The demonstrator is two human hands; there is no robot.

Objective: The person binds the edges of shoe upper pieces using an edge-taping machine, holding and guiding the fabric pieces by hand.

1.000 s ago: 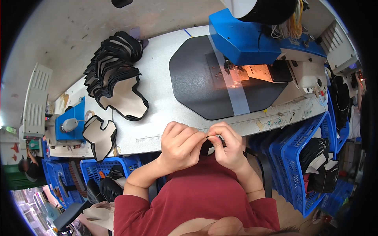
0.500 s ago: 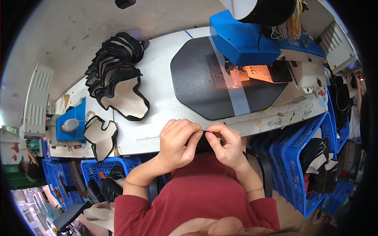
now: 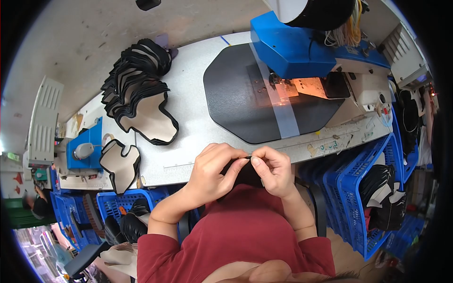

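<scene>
Near the table's front edge, my left hand [image 3: 214, 170] and my right hand [image 3: 273, 171] meet, thumbs and forefingers pinched together. Between the fingertips shows a thin edge of a black piece of material [image 3: 248, 157]; most of it is hidden by the hands, and its shape cannot be made out. To the left on the table lies one beige shoe-upper-like piece with black edging [image 3: 121, 165]. Behind it spreads an overlapping stack of similar pieces [image 3: 148, 118].
A blue sewing machine [image 3: 290, 49] with a lit needle area stands at the back right, over a dark octagonal plate [image 3: 226, 99]. Blue baskets [image 3: 347, 188] holding black and pale pieces flank me on the right, and another blue basket [image 3: 107, 200] stands at the left.
Both hands have shifted slightly to the right, and the pinching fingertips have changed their hold a little on the black piece. The pieces on the table stay where they were.
</scene>
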